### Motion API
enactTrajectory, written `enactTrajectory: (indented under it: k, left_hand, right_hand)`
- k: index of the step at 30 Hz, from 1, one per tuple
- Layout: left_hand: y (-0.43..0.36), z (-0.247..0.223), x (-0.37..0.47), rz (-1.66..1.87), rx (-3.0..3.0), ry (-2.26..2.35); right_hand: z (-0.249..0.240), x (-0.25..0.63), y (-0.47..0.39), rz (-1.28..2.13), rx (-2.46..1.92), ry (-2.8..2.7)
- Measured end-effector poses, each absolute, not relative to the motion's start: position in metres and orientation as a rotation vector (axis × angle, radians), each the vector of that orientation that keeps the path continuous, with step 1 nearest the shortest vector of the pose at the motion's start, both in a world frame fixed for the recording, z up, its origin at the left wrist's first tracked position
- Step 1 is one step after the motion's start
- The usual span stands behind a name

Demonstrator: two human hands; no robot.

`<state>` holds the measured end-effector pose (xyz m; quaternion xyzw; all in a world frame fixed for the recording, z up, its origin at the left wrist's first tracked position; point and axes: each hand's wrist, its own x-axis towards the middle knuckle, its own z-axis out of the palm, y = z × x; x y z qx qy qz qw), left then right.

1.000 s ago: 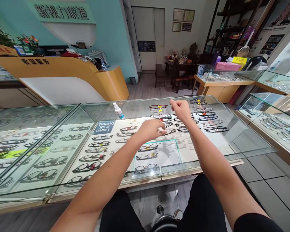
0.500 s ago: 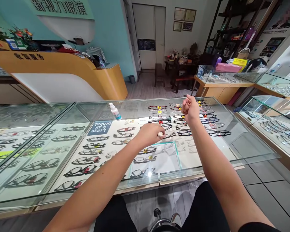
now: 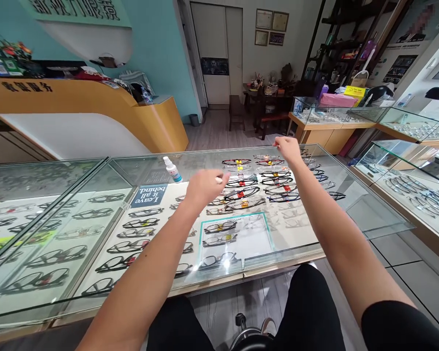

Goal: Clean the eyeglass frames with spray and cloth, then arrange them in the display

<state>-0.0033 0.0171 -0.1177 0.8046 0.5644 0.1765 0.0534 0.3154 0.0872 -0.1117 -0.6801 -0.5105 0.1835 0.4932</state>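
My left hand (image 3: pixel 207 189) is closed above the glass counter, with a small white wad (image 3: pixel 218 180), perhaps cloth or tissue, showing at its fingers. Just beyond its fingertips, black-framed glasses with a red tag (image 3: pixel 241 194) rest among several other pairs, and below them is a thin-framed pair with an orange tag (image 3: pixel 244 204). Farther right, my right hand (image 3: pixel 288 148) is closed over the back rows of glasses, its fingers pointing left. Whatever it may hold is hidden. A white spray bottle (image 3: pixel 173 170) stands upright left of my left hand.
The glass display case (image 3: pixel 292 256) holds more frames inside, beside a blue printed card (image 3: pixel 148 196). A neighbouring glass case (image 3: pixel 391 156) stands to the right. Behind is an orange-fronted service counter (image 3: pixel 161 122). My knees are near the case's front edge.
My left hand has lifted and moved left, away from the thin-framed glasses. My right hand has turned from an upright fist to fingers pointing left. The view has shifted slightly.
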Motion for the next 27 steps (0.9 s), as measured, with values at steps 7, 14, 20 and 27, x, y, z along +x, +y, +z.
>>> enactTrajectory:
  k: [7,14,20,27]
  left_hand:
    - [0.034,-0.116,-0.024,0.670,2.279,1.798]
    - [0.039,-0.119,-0.028,0.613,2.312,1.797]
    - [0.034,-0.115,-0.027,0.571,2.313,1.788]
    - [0.029,-0.123,-0.015,0.450,2.505,1.434]
  right_hand:
    - [-0.109,0.311,0.143,0.464,-2.115,-1.460]
    - [-0.118,0.299,0.172,0.451,-2.245,-1.565]
    - [-0.123,0.298,0.177,0.393,-2.262,-1.556]
    - [-0.114,0.297,0.157,0.408,-2.072,-1.521]
